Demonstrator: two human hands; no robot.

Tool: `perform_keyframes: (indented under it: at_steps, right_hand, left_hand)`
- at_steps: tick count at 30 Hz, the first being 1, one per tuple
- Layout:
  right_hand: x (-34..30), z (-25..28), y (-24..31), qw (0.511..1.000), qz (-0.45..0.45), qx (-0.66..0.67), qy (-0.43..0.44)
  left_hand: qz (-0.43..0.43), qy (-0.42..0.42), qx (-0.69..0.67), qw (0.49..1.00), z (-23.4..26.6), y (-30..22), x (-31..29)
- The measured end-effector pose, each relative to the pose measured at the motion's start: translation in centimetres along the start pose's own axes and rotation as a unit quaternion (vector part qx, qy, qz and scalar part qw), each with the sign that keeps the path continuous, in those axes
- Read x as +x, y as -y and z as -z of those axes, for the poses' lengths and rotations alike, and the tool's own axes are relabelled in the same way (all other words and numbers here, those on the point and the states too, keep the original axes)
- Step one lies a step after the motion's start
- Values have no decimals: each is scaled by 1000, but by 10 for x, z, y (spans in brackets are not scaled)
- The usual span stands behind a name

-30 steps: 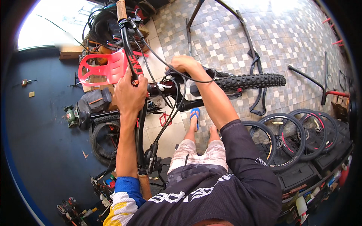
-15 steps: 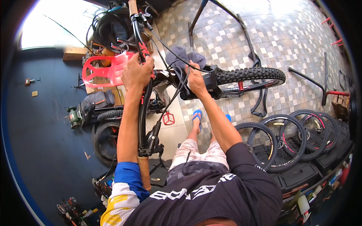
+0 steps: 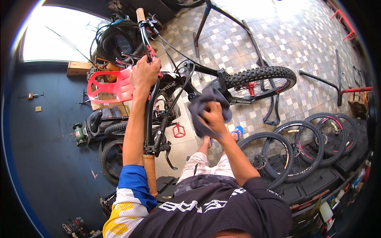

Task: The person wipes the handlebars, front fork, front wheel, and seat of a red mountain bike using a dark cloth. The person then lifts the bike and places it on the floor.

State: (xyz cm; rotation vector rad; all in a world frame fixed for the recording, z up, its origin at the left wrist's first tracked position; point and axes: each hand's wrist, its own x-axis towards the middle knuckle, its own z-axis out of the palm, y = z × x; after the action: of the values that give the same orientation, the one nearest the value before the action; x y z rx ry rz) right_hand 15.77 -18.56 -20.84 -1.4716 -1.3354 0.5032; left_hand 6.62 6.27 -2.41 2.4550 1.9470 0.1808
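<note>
- Mountain bike (image 3: pixel 219 84): directly before the person, handlebar end to the left, front end to the right over tiled floor.
- Loose bicycle wheels (image 3: pixel 291 152), four: overlapping in a row at right; sidewalls bear pale and pink markings, too small to read in full.
- Plastic chair (image 3: pixel 124 83), red: beyond the handlebar, at left.
- Handlebar (image 3: pixel 150 119), black: runs lengthwise past the left forearm; red lettering near its centre, partly hidden by the hand.
- Front wheel (image 3: pixel 258 76): black knobbly tyre, red hub.
- Jersey (image 3: pixel 246 214), worn: black body, white block lettering broken by folds; left sleeve blue, white and yellow.
- Suspension fork (image 3: pixel 205 69), black: joins the front wheel, right of the handlebar.
- Cloth (image 3: pixel 198 121), dark grey, crumpled: overlaps the nearer fork leg in view; whether it touches cannot be told.
- Left hand (image 3: pixel 145 75): closed around the handlebar near its middle, knuckles upward.
- Right hand (image 3: pixel 214 118): fingers curled together, clamped on the bunched cloth.
- Brake lever (image 3: pixel 168 158), black: beside the nearer grip.
- Handlebar grips (image 3: pixel 149 174), two, cork-coloured: one at each bar end, both clear of the hands.
- Platform pedal (image 3: pixel 179 130), red, open-framed: below the handlebar, over pale tile.
</note>
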Motion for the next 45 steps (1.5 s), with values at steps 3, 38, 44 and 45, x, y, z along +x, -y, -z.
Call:
perform_keyframes:
  at_steps: [3, 38, 44, 45]
  right_hand:
    - [48, -49, -12, 967, 42, -221, -118]
    - [24, -64, -126, 988, 20, -18, -153]
    - [-65, -78, -142, 978, -137, 17, -155]
    - [-82, -77, -152, 983, -122, 11, -136]
  left_hand:
    - [-6, 12, -14, 1000, 5, -16, 2]
    - [-13, 39, 33, 999, -12, 2, 46]
    - [-23, 44, 39, 998, -17, 8, 52]
    - [-29, 41, 36, 998, -14, 4, 51]
